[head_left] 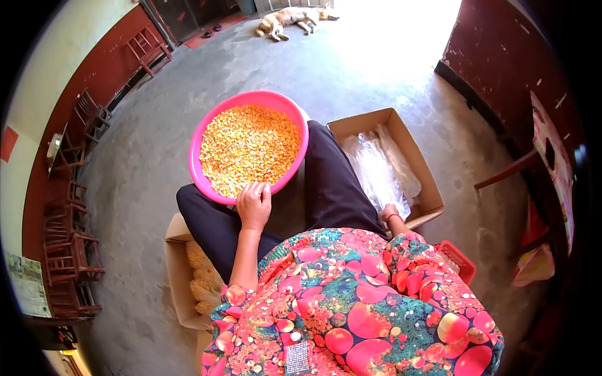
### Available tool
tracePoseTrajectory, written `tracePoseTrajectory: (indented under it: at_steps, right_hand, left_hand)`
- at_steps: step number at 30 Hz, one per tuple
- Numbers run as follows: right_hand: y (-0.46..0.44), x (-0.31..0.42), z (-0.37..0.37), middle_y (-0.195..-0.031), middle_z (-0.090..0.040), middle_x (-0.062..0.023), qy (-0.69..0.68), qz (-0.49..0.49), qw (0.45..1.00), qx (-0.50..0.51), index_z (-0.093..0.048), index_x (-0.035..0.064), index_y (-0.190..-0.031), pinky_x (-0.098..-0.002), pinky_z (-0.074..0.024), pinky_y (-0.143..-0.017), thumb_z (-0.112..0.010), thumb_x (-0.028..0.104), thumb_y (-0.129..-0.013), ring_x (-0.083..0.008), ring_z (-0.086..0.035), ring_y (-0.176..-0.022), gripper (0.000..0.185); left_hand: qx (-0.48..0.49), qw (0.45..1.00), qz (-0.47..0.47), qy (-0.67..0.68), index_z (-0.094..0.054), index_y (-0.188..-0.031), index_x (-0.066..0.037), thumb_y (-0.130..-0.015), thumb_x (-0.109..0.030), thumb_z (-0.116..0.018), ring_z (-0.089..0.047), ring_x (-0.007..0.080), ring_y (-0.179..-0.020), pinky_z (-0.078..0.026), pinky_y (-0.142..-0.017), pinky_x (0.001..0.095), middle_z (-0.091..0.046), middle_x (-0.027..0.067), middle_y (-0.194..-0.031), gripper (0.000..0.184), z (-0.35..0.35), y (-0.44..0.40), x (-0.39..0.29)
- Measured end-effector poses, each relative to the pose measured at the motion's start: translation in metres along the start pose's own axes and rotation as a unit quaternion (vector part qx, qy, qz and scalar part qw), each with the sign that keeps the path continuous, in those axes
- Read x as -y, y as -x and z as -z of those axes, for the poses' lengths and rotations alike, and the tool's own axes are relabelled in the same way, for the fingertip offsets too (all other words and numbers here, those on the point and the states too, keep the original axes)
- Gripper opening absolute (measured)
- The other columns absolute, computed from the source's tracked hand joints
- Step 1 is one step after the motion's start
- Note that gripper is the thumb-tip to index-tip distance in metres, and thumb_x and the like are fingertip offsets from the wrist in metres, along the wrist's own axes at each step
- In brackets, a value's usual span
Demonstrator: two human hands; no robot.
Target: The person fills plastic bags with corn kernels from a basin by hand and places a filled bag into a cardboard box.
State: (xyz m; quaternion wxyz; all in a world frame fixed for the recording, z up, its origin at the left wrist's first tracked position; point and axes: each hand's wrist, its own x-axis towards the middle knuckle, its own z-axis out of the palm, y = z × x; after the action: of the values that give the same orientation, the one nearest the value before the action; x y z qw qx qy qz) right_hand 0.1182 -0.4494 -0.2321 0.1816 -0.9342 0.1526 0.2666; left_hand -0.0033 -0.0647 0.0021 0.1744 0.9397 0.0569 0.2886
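Observation:
A pink basin (pixel 302 150) full of yellow-orange corn kernels (pixel 249 147) sits at my left knee. My left hand (pixel 254 203) is at the near rim of the basin, its fingers curled over the edge beside the kernels. On my right stands an open cardboard box (pixel 423 178) with clear plastic bags (pixel 375 169) inside. My right hand (pixel 390 215), with a red band at the wrist, reaches to the near edge of this box. Its fingers are closed at the end of the bags and partly hidden.
Another cardboard box (pixel 177 276) on my left holds filled bags (pixel 204 276). A red plastic basket (pixel 461 260) is by my right side. Wooden chairs (pixel 69 250) line the left wall. A dog (pixel 291 22) lies by the bright doorway. A table (pixel 552 163) stands at right.

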Motion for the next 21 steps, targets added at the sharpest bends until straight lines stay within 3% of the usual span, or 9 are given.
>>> tracePoseTrajectory:
  at_steps: [4, 6, 8, 10, 12, 13, 18, 20, 21]
  right_hand:
    - [0.019, 0.008, 0.025, -0.093, -0.063, -0.0160, -0.100, 0.069, 0.982, -0.146, -0.063, 0.0043, -0.096, -0.0322, -0.0467, -0.080, -0.057, 0.010, -0.069, -0.0256, -0.062, -0.087, 0.028]
    - [-0.008, -0.003, 0.030, -0.090, -0.063, -0.0181, -0.242, 0.108, 0.945, -0.190, -0.065, 0.0054, -0.090, -0.0347, -0.0470, -0.077, -0.055, 0.011, -0.070, -0.0297, -0.061, -0.086, 0.023]
    - [-0.031, 0.000, 0.044, -0.083, -0.064, -0.0109, -0.298, 0.056, 0.912, -0.278, -0.061, 0.0033, -0.092, -0.0287, -0.0467, -0.075, -0.056, 0.006, -0.072, -0.0189, -0.060, -0.077, 0.021]
    - [-0.001, 0.016, 0.083, -0.084, -0.060, -0.0074, -0.358, 0.096, 0.868, -0.331, -0.057, 0.0015, -0.096, -0.0279, -0.0458, -0.073, -0.059, 0.004, -0.073, -0.0160, -0.056, -0.077, 0.024]
    - [-0.033, 0.004, 0.088, -0.085, -0.062, -0.0092, -0.414, 0.109, 0.825, -0.369, -0.059, 0.0025, -0.093, -0.0302, -0.0464, -0.074, -0.058, 0.009, -0.070, -0.0188, -0.059, -0.078, 0.024]
    - [-0.041, 0.004, 0.094, -0.087, -0.061, -0.0086, -0.486, 0.131, 0.794, -0.340, -0.059, 0.0018, -0.091, -0.0279, -0.0465, -0.073, -0.056, 0.007, -0.073, -0.0156, -0.057, -0.079, 0.019]
    - [-0.029, 0.037, 0.120, -0.081, -0.059, -0.0036, -0.593, 0.111, 0.739, -0.299, -0.060, 0.0038, -0.091, -0.0248, -0.0463, -0.067, -0.053, 0.003, -0.079, -0.0127, -0.055, -0.072, 0.014]
    - [-0.017, 0.063, 0.132, -0.080, -0.058, -0.0016, -0.728, 0.122, 0.642, -0.211, -0.060, 0.0053, -0.092, -0.0231, -0.0451, -0.061, -0.052, 0.003, -0.081, -0.0108, -0.053, -0.068, 0.014]
    - [-0.009, 0.078, 0.138, -0.080, -0.058, -0.0001, -0.748, 0.130, 0.626, -0.175, -0.060, 0.0076, -0.094, -0.0204, -0.0423, -0.055, -0.051, 0.003, -0.084, -0.0078, -0.051, -0.064, 0.015]
  left_hand:
    - [0.015, 1.000, 0.007, -0.003, -0.057, -0.071, -0.006, -0.081, -0.020, -0.052, -0.053, 0.0275, -0.069, -0.041, -0.062, 0.0394, -0.054, 0.0086, -0.068, 0.019, 0.003, 0.000, -0.002]
    - [0.016, 1.000, 0.009, -0.005, -0.057, -0.071, -0.006, -0.081, -0.020, -0.052, -0.053, 0.0274, -0.069, -0.041, -0.062, 0.0393, -0.054, 0.0084, -0.068, 0.019, 0.002, -0.001, -0.002]
    - [0.016, 1.000, 0.012, -0.007, -0.057, -0.071, -0.006, -0.081, -0.020, -0.052, -0.053, 0.0273, -0.069, -0.041, -0.062, 0.0393, -0.054, 0.0083, -0.069, 0.019, 0.002, 0.000, -0.001]
    - [0.013, 1.000, 0.008, -0.009, -0.057, -0.070, -0.006, -0.081, -0.020, -0.052, -0.053, 0.0272, -0.069, -0.041, -0.063, 0.0392, -0.055, 0.0080, -0.068, 0.019, 0.002, -0.001, -0.001]
    - [0.005, 1.000, 0.005, -0.004, -0.056, -0.070, -0.005, -0.081, -0.019, -0.052, -0.053, 0.0280, -0.068, -0.041, -0.062, 0.0392, -0.054, 0.0092, -0.068, 0.019, 0.002, -0.001, -0.003]
    - [-0.002, 1.000, 0.002, -0.001, -0.056, -0.069, -0.004, -0.082, -0.018, -0.052, -0.052, 0.0289, -0.067, -0.041, -0.062, 0.0393, -0.054, 0.0104, -0.068, 0.020, 0.003, -0.001, -0.003]
    - [0.010, 1.000, 0.011, -0.010, -0.057, -0.069, -0.005, -0.081, -0.020, -0.052, -0.053, 0.0274, -0.068, -0.041, -0.063, 0.0394, -0.055, 0.0083, -0.068, 0.019, 0.001, 0.000, -0.001]
    - [0.012, 1.000, 0.013, -0.012, -0.057, -0.069, -0.005, -0.081, -0.020, -0.052, -0.053, 0.0275, -0.068, -0.041, -0.063, 0.0395, -0.055, 0.0084, -0.068, 0.019, 0.001, -0.001, -0.001]
    - [0.006, 1.000, 0.012, -0.005, -0.057, -0.069, -0.005, -0.081, -0.020, -0.052, -0.053, 0.0276, -0.068, -0.041, -0.062, 0.0395, -0.055, 0.0085, -0.068, 0.019, 0.002, -0.001, -0.002]
